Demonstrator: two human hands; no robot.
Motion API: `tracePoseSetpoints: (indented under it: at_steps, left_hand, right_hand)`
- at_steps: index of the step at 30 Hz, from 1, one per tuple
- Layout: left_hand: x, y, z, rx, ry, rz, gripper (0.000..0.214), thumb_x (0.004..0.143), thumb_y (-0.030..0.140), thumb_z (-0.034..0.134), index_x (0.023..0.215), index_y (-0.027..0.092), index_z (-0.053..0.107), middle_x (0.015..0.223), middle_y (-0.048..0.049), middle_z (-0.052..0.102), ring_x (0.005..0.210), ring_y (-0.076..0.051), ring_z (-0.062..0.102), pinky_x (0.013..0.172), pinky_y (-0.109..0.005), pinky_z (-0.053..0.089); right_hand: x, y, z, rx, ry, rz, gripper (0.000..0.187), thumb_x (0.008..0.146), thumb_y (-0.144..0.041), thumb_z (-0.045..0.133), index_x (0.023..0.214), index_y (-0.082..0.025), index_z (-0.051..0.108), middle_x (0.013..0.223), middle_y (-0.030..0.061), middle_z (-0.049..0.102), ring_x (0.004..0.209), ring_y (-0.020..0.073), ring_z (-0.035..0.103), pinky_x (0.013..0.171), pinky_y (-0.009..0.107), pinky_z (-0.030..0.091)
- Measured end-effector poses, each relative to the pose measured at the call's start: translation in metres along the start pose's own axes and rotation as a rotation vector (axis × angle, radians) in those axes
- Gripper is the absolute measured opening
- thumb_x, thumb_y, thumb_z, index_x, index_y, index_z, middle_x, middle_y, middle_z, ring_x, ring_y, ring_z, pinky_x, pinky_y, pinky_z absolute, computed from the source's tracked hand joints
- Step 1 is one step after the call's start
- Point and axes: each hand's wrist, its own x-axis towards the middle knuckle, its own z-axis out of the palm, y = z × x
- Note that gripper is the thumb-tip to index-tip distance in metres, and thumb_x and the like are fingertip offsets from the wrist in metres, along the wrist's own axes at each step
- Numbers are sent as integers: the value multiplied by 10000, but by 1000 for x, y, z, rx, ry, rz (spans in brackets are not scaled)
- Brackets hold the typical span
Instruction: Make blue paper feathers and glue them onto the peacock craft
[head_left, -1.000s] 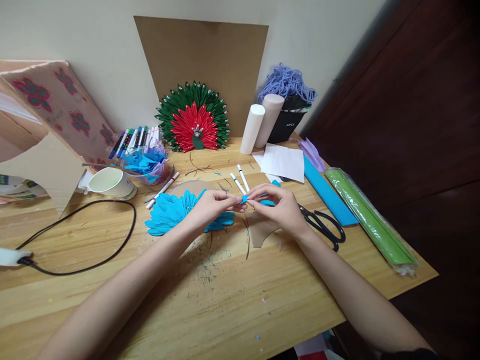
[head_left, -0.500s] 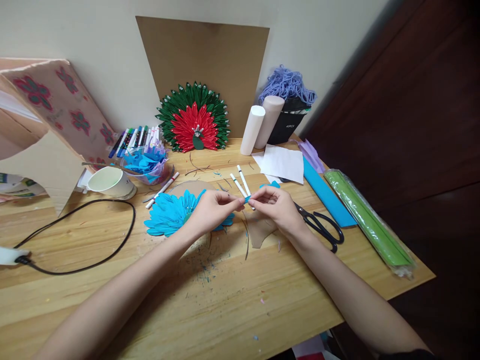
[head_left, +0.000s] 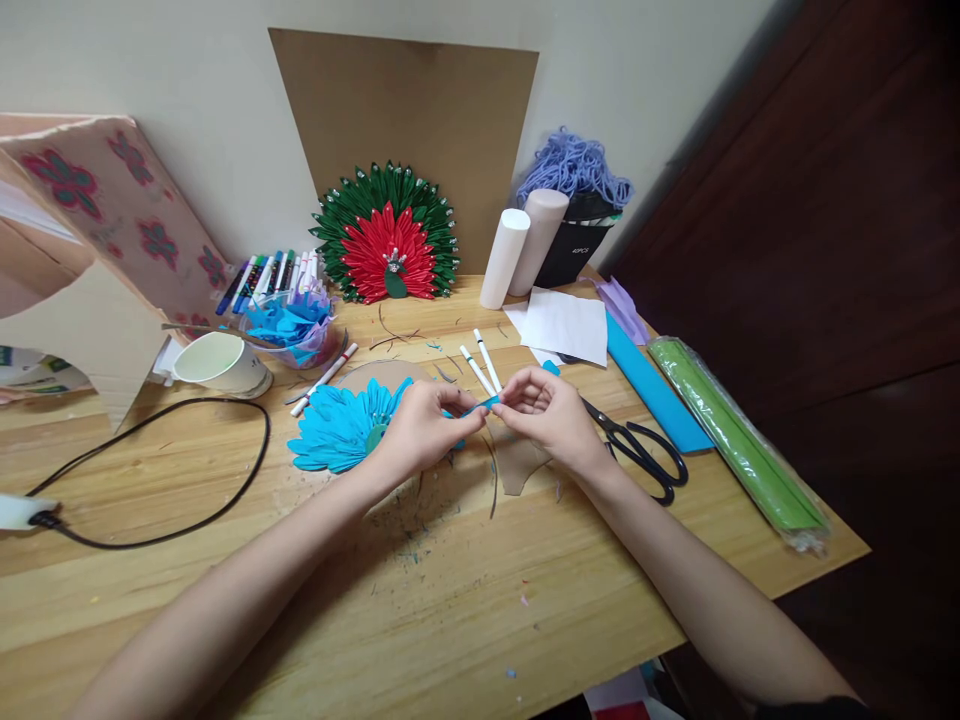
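Between my two hands a small strip of blue crepe paper (head_left: 486, 402) is stretched. My left hand (head_left: 435, 422) is closed in a pinch on its left end. The right end is pinched by the thumb and fingers of my right hand (head_left: 541, 412). Partly behind my left hand lies a blue paper-petal fan (head_left: 341, 428) with a green centre, on a round cardboard piece (head_left: 379, 370). Two white markers (head_left: 480, 362) lie just beyond my fingers. Beside my right wrist rest black-handled scissors (head_left: 645, 455), and a cardboard offcut (head_left: 519, 468) sits beneath that hand.
A finished red and green peacock (head_left: 394, 245) leans on a cardboard sheet (head_left: 420, 110). Left are a paper cup (head_left: 223, 364), a tub of scraps (head_left: 289, 335) and a looping black cord (head_left: 266, 450). Blue crepe paper (head_left: 660, 390) and a green wrapped roll (head_left: 739, 445) lie right.
More of the blue strip now shows between my fingertips, and my left thumb has shifted slightly lower. Both hands stay in nearly the same place.
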Motion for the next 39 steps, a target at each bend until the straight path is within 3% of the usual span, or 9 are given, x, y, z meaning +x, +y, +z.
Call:
tracePoseSetpoints:
  at_steps: [10,16,19,22,24,27,30,35,39]
  left_hand:
    - [5,-3,-11,-172,-223,-125,153,702,206,539,650,124,658,637,-43,681,589,-131,617,594,-237,480]
    - [5,-3,-19,-146,-254,-132,181,731,193,511,727,111,672,714,-72,699,639,-146,648,645,-259,508]
    - [3,1,-22,10,-111,9,236,764,237,524,909,116,666,847,-92,699,699,-156,653,685,-282,507]
    - [1,3,-21,212,-5,315,339,741,239,596,1076,189,611,1065,-85,642,906,-183,614,814,-327,465]
    - [1,3,-18,326,4,468,299,751,214,597,1048,227,625,1099,-67,622,995,-194,565,882,-359,419]
    - [2,-1,-13,381,15,512,173,814,231,529,913,205,668,944,-66,665,908,-181,577,845,-344,423]
    - [3,-3,-12,326,41,429,182,827,270,515,873,186,670,854,-61,672,815,-165,592,753,-290,442]
    - [1,0,-12,191,81,218,184,793,315,558,849,188,680,819,-42,693,762,-157,615,709,-259,446]
    - [1,1,-11,91,34,116,229,774,358,568,844,176,688,819,-49,703,751,-164,623,689,-260,457]
  right_hand:
    - [3,-3,-4,61,-22,131,307,527,-235,735,672,-185,469,604,-39,593,554,100,584,585,238,465]
    - [6,1,-5,115,28,200,334,507,-286,756,661,-182,478,570,-40,587,527,106,587,570,247,476]
    - [9,3,-8,211,45,273,338,501,-272,769,669,-178,491,569,-31,597,524,94,576,566,232,475]
    - [9,3,-9,289,19,374,316,517,-256,768,670,-168,506,595,-24,606,543,79,575,580,216,477]
    - [7,2,-8,318,-30,396,290,540,-253,758,648,-163,504,593,-28,596,545,71,569,588,213,478]
    - [6,1,-6,314,-94,383,293,572,-273,740,609,-167,469,590,-23,589,556,79,569,598,229,480]
    - [6,0,-7,188,-55,274,259,620,-326,709,672,-168,511,660,4,615,608,106,590,615,255,487]
    - [2,-5,-8,-255,15,-245,128,727,-298,626,807,-198,623,892,47,630,796,161,587,701,299,476]
    - [-3,-9,-6,-444,-11,-434,65,765,-219,578,797,-217,635,829,35,630,791,173,572,725,322,459]
